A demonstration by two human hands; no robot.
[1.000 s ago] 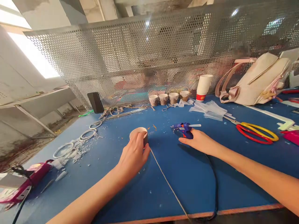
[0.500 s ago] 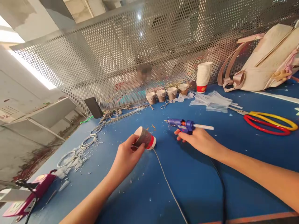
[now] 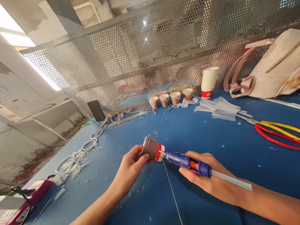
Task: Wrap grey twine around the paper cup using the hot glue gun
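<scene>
Left hand fingers pinch a cord-wrapped cup above the worktop; at 3 o'clock, right hand fingers grip a glue gun, nozzle touching the cup's red rim.

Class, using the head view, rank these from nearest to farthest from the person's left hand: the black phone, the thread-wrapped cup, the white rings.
1. thread-wrapped cup: gripped in the left hand itself, centre front.
2. white rings: lying off to the left.
3. black phone: propped at the back left, beyond the rings.
</scene>
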